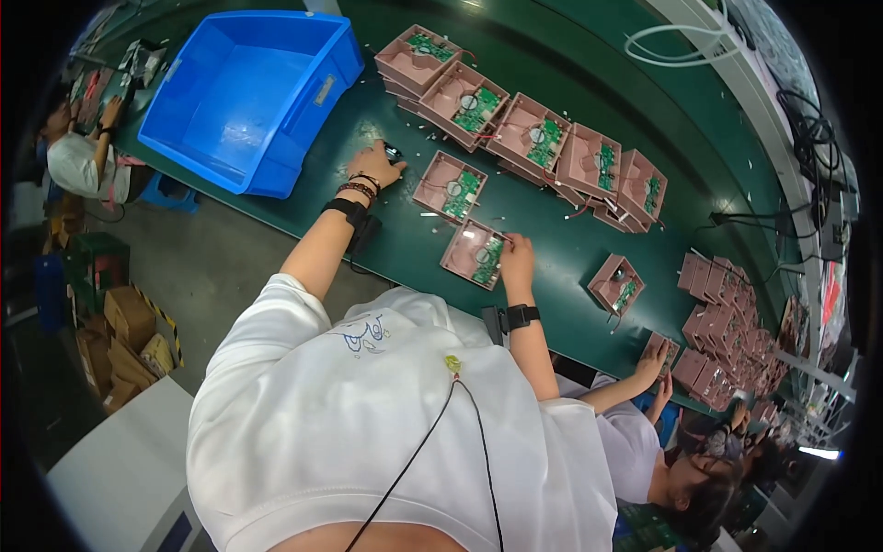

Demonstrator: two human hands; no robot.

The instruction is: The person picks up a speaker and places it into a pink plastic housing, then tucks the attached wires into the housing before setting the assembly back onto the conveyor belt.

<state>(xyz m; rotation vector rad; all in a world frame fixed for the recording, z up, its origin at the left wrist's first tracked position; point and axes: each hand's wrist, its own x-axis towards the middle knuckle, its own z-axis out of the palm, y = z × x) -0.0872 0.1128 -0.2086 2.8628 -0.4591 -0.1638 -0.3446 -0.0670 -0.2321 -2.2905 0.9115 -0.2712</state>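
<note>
My left hand [374, 169] reaches over the green bench, its fingers closed round a small black object [393, 153] whose kind I cannot make out. Pinched at its right edge by my right hand [518, 261] is an open pink box [464, 241] with a green circuit board inside. Just beyond it, between my hands, lies a second pink box [434, 175] with a similar board and a round pale part. Neither hand touches that second box.
A large blue bin [241, 83] stands at the left. Stacked pink boxes [524, 124] with boards line the far side. Another pink box [607, 276] sits to the right, near a co-worker's hand [651, 361] and a heap of pink boxes [727, 331]. Cardboard [129, 317] lies by the floor.
</note>
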